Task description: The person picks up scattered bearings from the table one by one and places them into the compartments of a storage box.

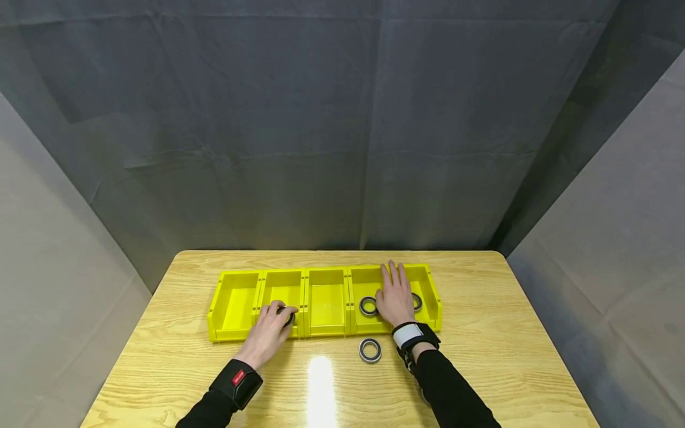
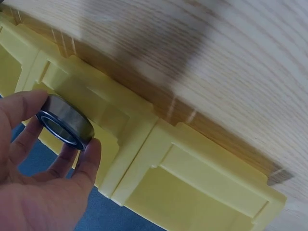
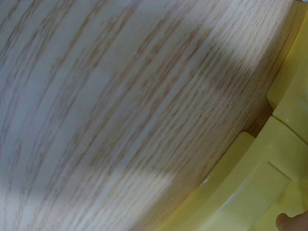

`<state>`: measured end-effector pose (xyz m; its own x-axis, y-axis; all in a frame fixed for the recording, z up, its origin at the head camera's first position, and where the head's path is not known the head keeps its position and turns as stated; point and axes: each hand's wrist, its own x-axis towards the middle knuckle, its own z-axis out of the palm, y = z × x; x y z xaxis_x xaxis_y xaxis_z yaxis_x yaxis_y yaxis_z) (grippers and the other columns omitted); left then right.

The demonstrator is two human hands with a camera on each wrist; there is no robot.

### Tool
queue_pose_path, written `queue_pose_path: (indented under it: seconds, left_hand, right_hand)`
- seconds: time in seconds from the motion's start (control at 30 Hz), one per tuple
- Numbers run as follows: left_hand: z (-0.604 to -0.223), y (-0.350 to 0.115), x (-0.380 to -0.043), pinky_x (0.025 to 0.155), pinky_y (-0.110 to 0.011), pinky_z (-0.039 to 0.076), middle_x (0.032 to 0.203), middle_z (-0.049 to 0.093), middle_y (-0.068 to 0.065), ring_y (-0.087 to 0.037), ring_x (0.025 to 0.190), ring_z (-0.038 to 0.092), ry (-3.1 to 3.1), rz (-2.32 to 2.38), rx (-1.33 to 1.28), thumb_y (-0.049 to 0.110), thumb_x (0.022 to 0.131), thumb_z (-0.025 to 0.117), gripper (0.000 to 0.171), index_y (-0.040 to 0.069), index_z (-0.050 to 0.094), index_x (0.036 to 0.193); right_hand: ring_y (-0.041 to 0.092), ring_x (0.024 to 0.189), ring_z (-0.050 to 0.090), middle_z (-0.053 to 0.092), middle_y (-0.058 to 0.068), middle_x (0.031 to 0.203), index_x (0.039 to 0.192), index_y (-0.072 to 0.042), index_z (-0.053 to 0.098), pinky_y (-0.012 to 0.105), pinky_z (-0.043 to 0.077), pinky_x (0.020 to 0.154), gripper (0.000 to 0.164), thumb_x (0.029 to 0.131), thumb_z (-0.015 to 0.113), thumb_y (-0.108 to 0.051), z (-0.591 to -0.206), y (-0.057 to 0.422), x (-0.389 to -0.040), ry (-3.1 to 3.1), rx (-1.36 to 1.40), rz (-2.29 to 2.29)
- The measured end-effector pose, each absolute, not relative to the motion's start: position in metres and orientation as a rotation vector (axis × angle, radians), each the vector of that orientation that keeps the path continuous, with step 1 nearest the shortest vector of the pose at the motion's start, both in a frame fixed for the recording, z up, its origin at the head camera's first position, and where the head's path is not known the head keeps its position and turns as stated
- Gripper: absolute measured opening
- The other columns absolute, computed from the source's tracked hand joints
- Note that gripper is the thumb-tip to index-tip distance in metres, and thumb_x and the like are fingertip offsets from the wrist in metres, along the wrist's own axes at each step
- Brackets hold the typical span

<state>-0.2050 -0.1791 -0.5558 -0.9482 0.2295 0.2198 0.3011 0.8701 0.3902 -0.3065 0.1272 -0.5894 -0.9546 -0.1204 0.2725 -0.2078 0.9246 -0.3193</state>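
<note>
My left hand [image 1: 267,336] pinches a ball bearing [image 2: 65,122] between thumb and fingers, above the second yellow bin [image 1: 283,288] from the left. In the left wrist view the bearing is tilted, its dark seal face partly turned toward the palm. On the right, my right hand [image 1: 396,299] reaches over the right end of the bin row with its fingers extended. One bearing [image 1: 368,306] lies in a bin just left of that hand, and another bearing [image 1: 416,302] shows on its right, partly covered. Only a fingertip [image 3: 291,222] appears in the right wrist view.
A loose bearing [image 1: 370,351] lies on the wooden table [image 1: 214,380] in front of the bins. Another ring is mostly hidden under the right forearm. The leftmost bin [image 1: 235,303] and the middle bin [image 1: 326,297] stand in the same row. Grey cloth [image 1: 299,131] hangs behind.
</note>
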Motion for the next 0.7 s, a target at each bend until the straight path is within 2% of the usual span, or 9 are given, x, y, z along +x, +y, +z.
queue_pose_path:
  seconds: [0.2,0.7]
  left_hand:
    - [-0.5563,-0.1768,-0.2061,0.080,-0.049,0.057,0.122,0.056,-0.021,-0.042,0.109,0.054,-2.877,-0.667,-0.405,0.004,0.092,0.071,0.032,0.009,0.066,0.123]
    - [-0.5566,-0.1821,-0.2072,0.082,-0.052,0.057,0.126,0.055,-0.024,-0.047,0.115,0.052,-2.897,-0.712,-0.376,0.004,0.094,0.068,0.034,0.007,0.064,0.127]
  right_hand:
    - [0.042,0.153,0.024,0.033,0.021,0.162,0.153,-0.003,0.039,0.057,0.033,0.121,0.063,0.095,0.063,-0.016,-0.5893,0.1272,-0.3050,-2.844,0.247,0.492]
    - [0.044,0.151,0.027,0.035,0.023,0.160,0.151,-0.002,0.042,0.057,0.032,0.121,0.062,0.094,0.065,-0.015,-0.5877,0.1271,-0.3058,-2.830,0.251,0.498]
